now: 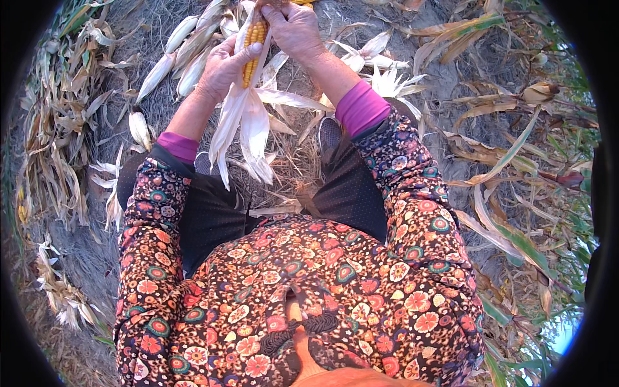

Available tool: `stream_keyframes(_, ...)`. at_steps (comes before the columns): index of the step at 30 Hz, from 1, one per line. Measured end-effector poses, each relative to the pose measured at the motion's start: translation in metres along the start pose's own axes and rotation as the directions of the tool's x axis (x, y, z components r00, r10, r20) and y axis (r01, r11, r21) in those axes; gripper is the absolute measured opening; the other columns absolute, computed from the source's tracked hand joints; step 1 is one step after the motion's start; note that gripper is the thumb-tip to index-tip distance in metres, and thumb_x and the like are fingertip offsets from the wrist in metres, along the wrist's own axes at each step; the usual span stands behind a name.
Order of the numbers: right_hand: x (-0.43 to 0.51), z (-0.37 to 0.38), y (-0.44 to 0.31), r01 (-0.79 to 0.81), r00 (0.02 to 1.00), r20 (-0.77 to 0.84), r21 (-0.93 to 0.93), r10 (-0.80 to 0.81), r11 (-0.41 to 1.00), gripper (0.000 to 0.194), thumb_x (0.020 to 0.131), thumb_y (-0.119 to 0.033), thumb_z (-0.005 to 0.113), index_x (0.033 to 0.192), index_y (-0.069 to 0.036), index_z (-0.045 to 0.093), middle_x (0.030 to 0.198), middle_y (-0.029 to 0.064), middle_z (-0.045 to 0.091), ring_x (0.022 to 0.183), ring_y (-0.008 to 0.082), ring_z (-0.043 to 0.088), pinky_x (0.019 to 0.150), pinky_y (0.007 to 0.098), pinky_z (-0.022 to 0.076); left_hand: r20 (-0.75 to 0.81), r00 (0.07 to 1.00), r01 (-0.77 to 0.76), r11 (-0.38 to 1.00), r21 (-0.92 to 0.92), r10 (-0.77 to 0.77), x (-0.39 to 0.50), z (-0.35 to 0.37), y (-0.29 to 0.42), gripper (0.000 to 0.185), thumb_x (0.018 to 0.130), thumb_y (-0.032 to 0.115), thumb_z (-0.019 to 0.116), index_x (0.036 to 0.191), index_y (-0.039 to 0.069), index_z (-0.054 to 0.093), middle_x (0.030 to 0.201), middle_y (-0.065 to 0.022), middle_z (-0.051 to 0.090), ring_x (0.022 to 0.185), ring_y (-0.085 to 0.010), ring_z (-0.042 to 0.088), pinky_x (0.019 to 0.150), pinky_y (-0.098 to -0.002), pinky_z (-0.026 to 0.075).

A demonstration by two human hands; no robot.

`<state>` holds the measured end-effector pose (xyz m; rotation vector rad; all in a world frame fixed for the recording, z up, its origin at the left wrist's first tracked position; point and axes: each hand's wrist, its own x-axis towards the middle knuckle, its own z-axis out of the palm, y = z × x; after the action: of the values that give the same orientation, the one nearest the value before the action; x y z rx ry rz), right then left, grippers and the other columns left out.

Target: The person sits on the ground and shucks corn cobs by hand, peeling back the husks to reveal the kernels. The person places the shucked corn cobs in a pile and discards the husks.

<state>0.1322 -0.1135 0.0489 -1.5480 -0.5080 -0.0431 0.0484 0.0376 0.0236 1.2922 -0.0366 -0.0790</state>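
Note:
An ear of yellow corn points away from me, its kernels bared along one side. Pale dry husk leaves hang from its near end towards my feet. My left hand grips the lower part of the ear, thumb across the kernels. At the far end, by the top edge of the view, my right hand pinches the husk at the ear's tip with thumb and fingers. The very top of the ear is partly cut off by the picture's edge.
Several unhusked ears lie beyond my left hand, with another ear nearer my left knee. Peeled husks are scattered at the right. Dry corn stalks line the right side; a heap of dry leaves lies left.

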Motion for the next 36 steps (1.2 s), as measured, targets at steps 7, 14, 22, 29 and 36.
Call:
stream_keyframes(7, -0.001, 0.011, 0.038, -0.289, 0.923, -0.034, 0.595, 0.382, 0.750, 0.015, 0.101, -0.014, 0.053, 0.108, -0.009, 0.065, 0.094, 0.0001, 0.065, 0.083, 0.0090, 0.060, 0.071, 0.0242, 0.0493, -0.005, 0.999, -0.053, 0.985, -0.166, 0.053, 0.002, 0.011, -0.014, 0.046, 0.088, 0.027, 0.076, 0.123, 0.005, 0.057, 0.110, -0.0033, 0.065, 0.097, -0.0092, 0.063, 0.084, -0.0263, 0.053)
stream_keyframes(14, 0.003, 0.007, 0.041, -0.353, 0.928, 0.052, 0.446, 0.370, 0.822, 0.017, 0.101, -0.018, 0.053, 0.106, -0.007, 0.065, 0.092, 0.0015, 0.065, 0.082, 0.0106, 0.060, 0.069, 0.0267, 0.0492, -0.119, 0.992, -0.100, 0.892, -0.441, 0.053, 0.002, 0.013, -0.015, 0.029, 0.091, 0.019, 0.071, 0.115, 0.004, 0.062, 0.100, -0.0043, 0.069, 0.084, -0.0120, 0.068, 0.074, -0.0286, 0.058)
stream_keyframes(22, 0.000, 0.002, 0.021, -0.325, 0.945, 0.288, 0.761, 0.157, 0.562, 0.028, 0.102, -0.027, 0.050, 0.101, -0.004, 0.067, 0.086, 0.0013, 0.065, 0.078, 0.0110, 0.060, 0.069, 0.0274, 0.0491, -0.225, 0.970, 0.007, 0.939, -0.345, -0.090, 0.014, -0.015, -0.017, 0.044, 0.096, 0.036, 0.062, 0.126, 0.006, 0.053, 0.111, -0.0065, 0.064, 0.100, -0.0185, 0.064, 0.086, -0.0363, 0.054)
stream_keyframes(29, -0.033, 0.004, 0.011, -0.583, 0.758, 0.467, 0.173, 0.455, 0.794, 0.078, 0.070, -0.063, 0.080, 0.112, 0.001, 0.064, 0.080, 0.0068, 0.067, 0.070, 0.0140, 0.067, 0.059, 0.0282, 0.0546, -0.261, 0.964, -0.138, 0.738, -0.661, -0.054, 0.017, -0.045, 0.000, 0.047, 0.097, 0.038, 0.059, 0.127, 0.005, 0.047, 0.114, -0.0151, 0.061, 0.104, -0.0291, 0.063, 0.094, -0.0492, 0.052)
stream_keyframes(36, -0.058, 0.031, 0.010, -0.129, 0.830, 0.323, -0.681, 0.454, 0.721, 0.063, 0.066, -0.054, 0.077, 0.112, -0.012, 0.069, 0.096, 0.0133, 0.073, 0.092, 0.0292, 0.070, 0.086, 0.0385, 0.0537, -0.135, 0.976, -0.213, 0.891, -0.402, 0.172, 0.025, -0.041, -0.024, 0.043, 0.100, 0.040, 0.052, 0.126, 0.005, 0.053, 0.109, -0.0140, 0.065, 0.099, -0.0298, 0.067, 0.089, -0.0478, 0.055)
